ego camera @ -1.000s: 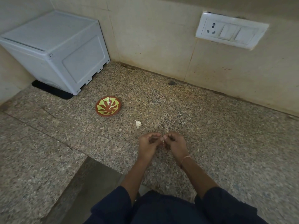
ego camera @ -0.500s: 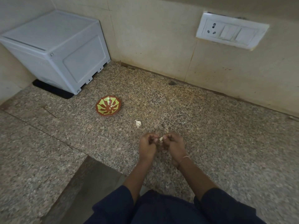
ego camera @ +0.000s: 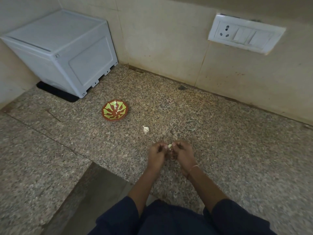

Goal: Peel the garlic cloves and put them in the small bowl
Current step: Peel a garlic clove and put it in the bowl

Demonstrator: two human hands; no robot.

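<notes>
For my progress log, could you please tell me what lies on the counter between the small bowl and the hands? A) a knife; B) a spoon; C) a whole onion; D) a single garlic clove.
D: a pale garlic clove lies on the counter, apart from the small bowl and from the left hand and right hand, which pinch a second clove.

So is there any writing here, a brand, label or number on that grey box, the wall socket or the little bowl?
No text can be read anywhere in this view.
On the grey box: none, only plain panels.
On the switch plate: none legible, a socket and blank rockers.
On the small bowl: none, only a green and brown pattern.
On the garlic clove pinched by the left hand and right hand: none.
</notes>
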